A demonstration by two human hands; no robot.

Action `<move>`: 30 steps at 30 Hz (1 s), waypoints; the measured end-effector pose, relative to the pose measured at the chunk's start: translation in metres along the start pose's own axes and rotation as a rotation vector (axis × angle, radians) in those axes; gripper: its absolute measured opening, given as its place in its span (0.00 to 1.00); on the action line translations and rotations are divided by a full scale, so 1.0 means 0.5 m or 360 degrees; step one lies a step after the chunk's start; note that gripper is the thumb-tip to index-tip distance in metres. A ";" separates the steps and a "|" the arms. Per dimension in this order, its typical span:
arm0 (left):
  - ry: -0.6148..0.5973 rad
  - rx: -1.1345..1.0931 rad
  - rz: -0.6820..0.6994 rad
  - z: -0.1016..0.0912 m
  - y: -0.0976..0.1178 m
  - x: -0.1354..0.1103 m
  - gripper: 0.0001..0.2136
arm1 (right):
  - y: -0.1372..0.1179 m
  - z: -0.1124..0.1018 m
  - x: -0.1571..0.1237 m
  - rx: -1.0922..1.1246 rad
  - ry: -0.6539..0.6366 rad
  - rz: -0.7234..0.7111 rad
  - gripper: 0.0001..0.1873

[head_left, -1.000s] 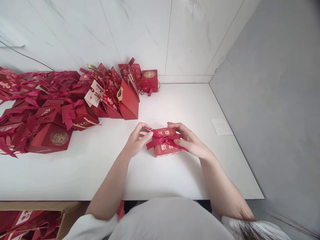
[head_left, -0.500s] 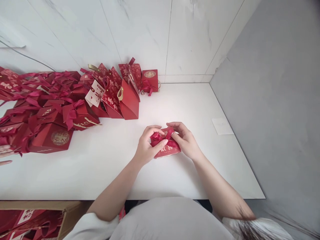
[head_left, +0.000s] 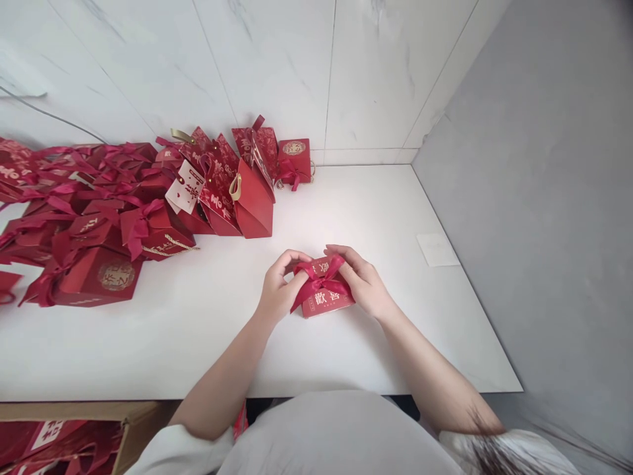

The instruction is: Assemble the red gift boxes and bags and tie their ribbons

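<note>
small flat red cardboard gift box (head_left: 329, 304) mid white bench (head_left: 346, 204), long axis left-right, left hand (head_left: 277, 290) and right hand (head_left: 364, 285) fingers pinched on crimson satin ribbon (head_left: 319, 282), bow tighter than a second earlier, hands closer

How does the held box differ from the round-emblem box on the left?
The held box is smaller, with gold characters; the emblem box bulkier, with a round medallion. The left hand and right hand grip the held box; the emblem box lies untouched. Both are red, ribboned.

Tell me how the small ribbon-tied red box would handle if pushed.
The box looks like thin card, so probably light and crushable. Lying flat on the smooth table, it should slide, not tip. Its ribbon is likely floppy.
</note>
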State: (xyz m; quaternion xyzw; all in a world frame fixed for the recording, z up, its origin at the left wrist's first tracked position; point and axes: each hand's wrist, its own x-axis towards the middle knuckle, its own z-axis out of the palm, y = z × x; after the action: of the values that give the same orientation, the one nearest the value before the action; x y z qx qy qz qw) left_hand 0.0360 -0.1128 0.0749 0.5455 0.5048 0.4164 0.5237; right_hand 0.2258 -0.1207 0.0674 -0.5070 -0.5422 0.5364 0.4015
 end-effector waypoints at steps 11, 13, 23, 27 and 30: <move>0.0196 0.0767 -0.0147 -0.006 -0.007 -0.002 0.19 | 0.003 0.008 0.001 -0.0105 0.0190 -0.0019 0.16; 0.0109 0.0745 -0.0281 -0.013 -0.004 -0.001 0.23 | 0.004 0.012 0.000 -0.0134 0.0286 -0.0091 0.17; -0.0019 0.0184 -0.0218 0.001 -0.003 -0.009 0.26 | 0.013 0.028 -0.008 -0.0185 0.0409 -0.0288 0.31; 0.0058 0.0098 -0.0176 0.014 -0.006 -0.009 0.24 | 0.020 0.026 -0.002 -0.0026 0.0246 0.0177 0.38; 0.0082 -0.0011 -0.0174 0.017 -0.012 -0.007 0.25 | 0.025 0.026 0.001 0.0030 0.0205 0.0152 0.36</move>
State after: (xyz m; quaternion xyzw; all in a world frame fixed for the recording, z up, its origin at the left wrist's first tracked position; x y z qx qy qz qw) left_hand 0.0431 -0.1177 0.0685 0.5043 0.5458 0.4029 0.5343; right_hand 0.2143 -0.1239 0.0537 -0.5620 -0.4854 0.5262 0.4143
